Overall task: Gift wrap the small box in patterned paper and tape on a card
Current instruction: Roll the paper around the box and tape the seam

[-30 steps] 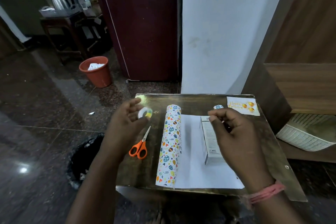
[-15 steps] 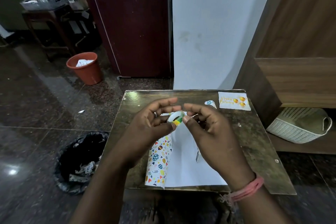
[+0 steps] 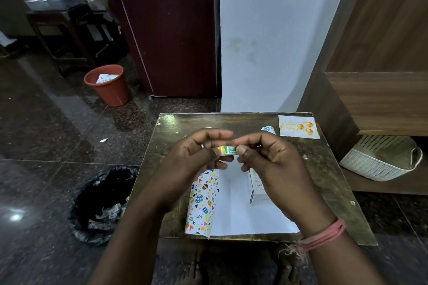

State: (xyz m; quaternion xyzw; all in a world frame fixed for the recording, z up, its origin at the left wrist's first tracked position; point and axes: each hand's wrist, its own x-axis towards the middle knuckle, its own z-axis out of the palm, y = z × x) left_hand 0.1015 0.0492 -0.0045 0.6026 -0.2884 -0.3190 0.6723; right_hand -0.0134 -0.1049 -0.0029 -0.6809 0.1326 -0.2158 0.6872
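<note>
Both hands are raised above the middle of the counter (image 3: pixel 328 169), sharing a small roll of tape (image 3: pixel 227 150). The left hand (image 3: pixel 194 157) has the roll clamped in its grip between thumb and curled fingers, and the right hand (image 3: pixel 266 159) pinches the roll's other side, thumb pressed against its edge. The roll is narrow, with a green, yellow and white printed band.

Beneath the hands lies the patterned paper (image 3: pixel 243 210), white side up, its left edge curled over into a loose roll showing coloured eggs, hearts and leaves on white. The small box (image 3: pixel 256 190), white with tiny print, rests on the paper's right part, largely hidden by the right hand. The card (image 3: pixel 298 127), white with gold lettering and gold balloons, lies flat at the far right corner of the counter, with a scrap of the same patterned paper (image 3: pixel 268 129) just beside it.

The counter is dark, glossy and worn. The floor (image 3: pixel 46 146) is dark polished stone. A black-lined bin (image 3: pixel 102 203) stands left of the counter, a terracotta bucket (image 3: pixel 107 84) farther off, and a white woven basket (image 3: pixel 382 159) sits on a low shelf at right.
</note>
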